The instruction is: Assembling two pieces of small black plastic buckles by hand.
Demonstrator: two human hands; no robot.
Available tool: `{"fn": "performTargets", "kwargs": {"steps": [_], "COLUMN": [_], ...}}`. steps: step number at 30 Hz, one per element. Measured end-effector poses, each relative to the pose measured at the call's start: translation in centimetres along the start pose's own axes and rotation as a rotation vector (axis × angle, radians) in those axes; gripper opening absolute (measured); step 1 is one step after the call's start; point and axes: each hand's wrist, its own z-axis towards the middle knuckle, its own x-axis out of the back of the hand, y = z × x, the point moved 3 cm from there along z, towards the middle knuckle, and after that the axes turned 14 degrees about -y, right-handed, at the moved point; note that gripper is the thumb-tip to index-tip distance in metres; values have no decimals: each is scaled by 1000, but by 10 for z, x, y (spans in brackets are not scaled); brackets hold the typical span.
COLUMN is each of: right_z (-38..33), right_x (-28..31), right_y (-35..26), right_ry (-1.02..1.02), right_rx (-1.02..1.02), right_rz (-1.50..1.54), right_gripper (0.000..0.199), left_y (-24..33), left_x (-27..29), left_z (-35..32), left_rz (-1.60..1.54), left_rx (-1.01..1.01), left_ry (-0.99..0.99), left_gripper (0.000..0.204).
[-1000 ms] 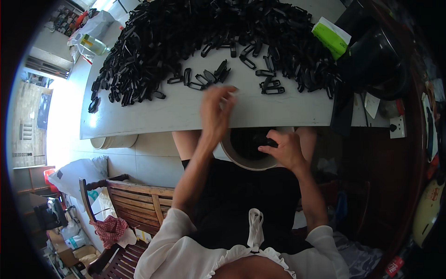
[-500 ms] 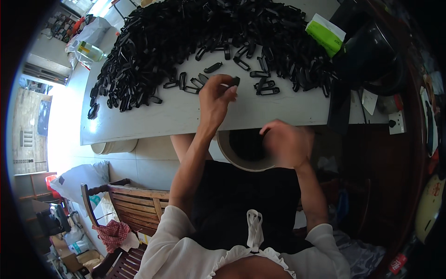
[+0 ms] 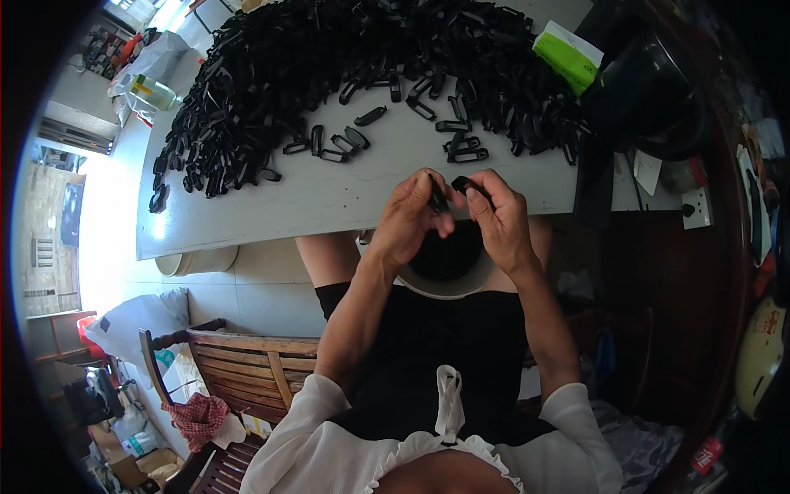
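Above the table's near edge, my two hands are close together. My left hand [image 3: 405,216] is closed on a small, long black plastic piece [image 3: 438,198], pinched between thumb and fingers. In my right hand [image 3: 504,216] a second black piece [image 3: 463,183] is gripped by thumb and forefinger, its end pointing toward the first. Several loose black pieces [image 3: 370,116] lie on the white table [image 3: 280,206]; some look like open oblong frames, others solid. Below my hands, between my knees, a pale bucket [image 3: 448,292] holds a dark mass too dim to make out.
A big heap of black pieces [image 3: 247,99] spreads over the far table. To its right stand a green and white packet [image 3: 568,62] and a dark container [image 3: 654,90]. A bottle [image 3: 153,92] is at the far left. A wooden bench [image 3: 239,362] stands at lower left.
My right hand has risen from the bucket to the left hand and now shows a black piece. My left hand has drawn back toward me with its piece.
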Motion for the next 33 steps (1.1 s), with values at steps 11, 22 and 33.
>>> {"fn": "performTargets", "kwargs": {"steps": [11,22,33], "right_z": [7,7,2], "right_x": [-25,-1,-13], "right_y": [14,-16,-17], "right_ry": [187,-170,-40], "right_rx": [149,396,198], "right_rz": [455,-643,-818], "right_gripper": [28,28,24], "left_y": [-14,-9,-9], "left_x": [-9,-2,3], "left_z": [1,-3,-10], "left_rz": [92,247,317], "left_rx": [-1,160,-32], "left_ry": [3,-76,101], "left_gripper": [23,30,43]}}
